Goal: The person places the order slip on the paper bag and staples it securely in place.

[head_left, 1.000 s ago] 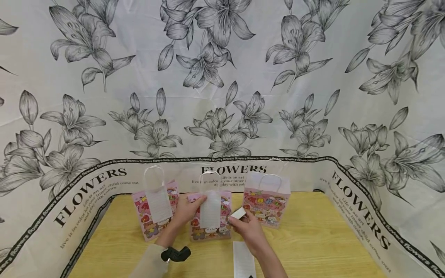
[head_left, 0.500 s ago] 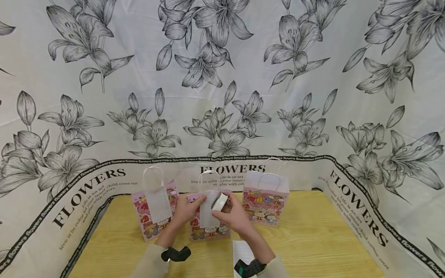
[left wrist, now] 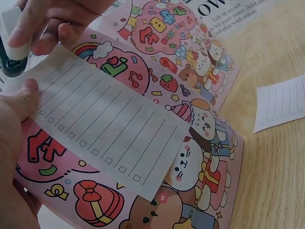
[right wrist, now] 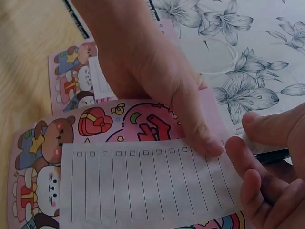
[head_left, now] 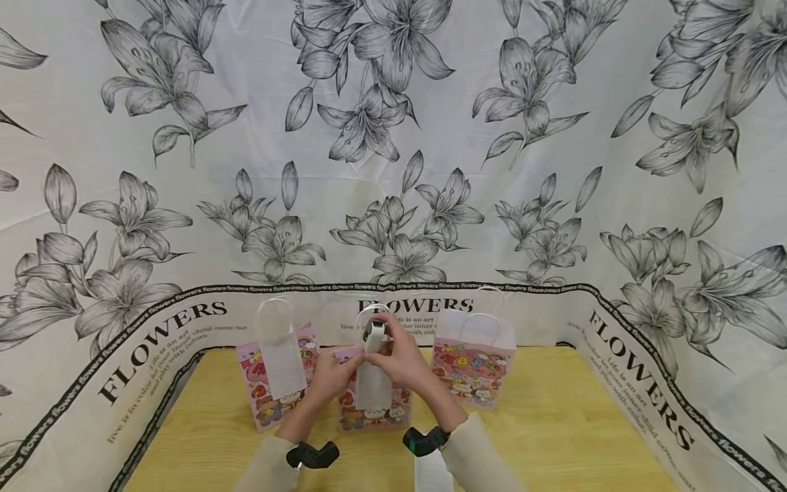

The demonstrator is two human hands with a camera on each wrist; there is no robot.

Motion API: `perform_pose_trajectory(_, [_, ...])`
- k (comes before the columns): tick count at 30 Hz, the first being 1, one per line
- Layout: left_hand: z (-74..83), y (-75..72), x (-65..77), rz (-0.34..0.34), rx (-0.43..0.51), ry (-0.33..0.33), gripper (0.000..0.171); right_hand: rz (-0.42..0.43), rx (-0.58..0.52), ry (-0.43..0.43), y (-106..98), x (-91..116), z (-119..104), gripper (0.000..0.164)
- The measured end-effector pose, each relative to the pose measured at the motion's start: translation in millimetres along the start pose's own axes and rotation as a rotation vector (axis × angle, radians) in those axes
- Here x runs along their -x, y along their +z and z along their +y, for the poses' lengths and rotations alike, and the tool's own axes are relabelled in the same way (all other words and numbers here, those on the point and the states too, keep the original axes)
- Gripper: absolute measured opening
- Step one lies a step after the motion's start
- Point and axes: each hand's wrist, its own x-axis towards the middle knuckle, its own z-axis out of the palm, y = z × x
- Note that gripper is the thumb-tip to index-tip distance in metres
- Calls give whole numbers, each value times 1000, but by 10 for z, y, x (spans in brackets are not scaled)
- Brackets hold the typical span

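In the head view, a pink cartoon-print paper gift bag stands in the middle with a lined checklist sheet over its front. My left hand holds the bag and sheet near the top, its thumb pressing on the paper, as the left wrist view also shows. My right hand grips a small white-and-black stapler at the bag's top edge, over the sheet's upper end. Curled fingers hide part of the stapler in the right wrist view. The bag's white handle loops up behind it.
Another pink bag with a checklist sheet on its front leans at the left. A third bag stands at the right, its front without a sheet. One loose checklist sheet lies on the wooden table near the front.
My right hand has brought the stapler left and up from beside the middle bag to its top edge, turning it upright. My left hand keeps its hold on the bag and sheet.
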Motion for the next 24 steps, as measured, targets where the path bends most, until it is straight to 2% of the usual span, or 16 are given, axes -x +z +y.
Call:
perform_pose_trajectory(2, [70,11,35,-8,10,-8,11,-34,25,11,-11,-8,26,64])
perform_pose_trajectory(5, [-6,26,24,-2,29,-2,13,-85,86,11,-31,-17,36,63])
perform_pose_trajectory(9, [2,47,42,2,13,-3,11,-123,156,25,-65,-6,48,61])
perform_pose_trajectory(11, [90,42,81,-11,2,-6,8,-149,183,46,-80,4,60,59])
perform_pose_trajectory(12, [142,37,102,-13,-3,13,8,-159,193,51,-89,2,62,57])
perform_pose_trajectory(16, [157,15,84,-13,-3,63,11,-190,274,67,-125,-65,48,58])
perform_pose_trajectory(21, [121,9,36,-8,-19,65,11,-243,339,113,-152,-177,30,63])
perform_pose_trajectory(24, [12,24,-27,12,-27,56,11,-257,385,107,-168,-226,24,64])
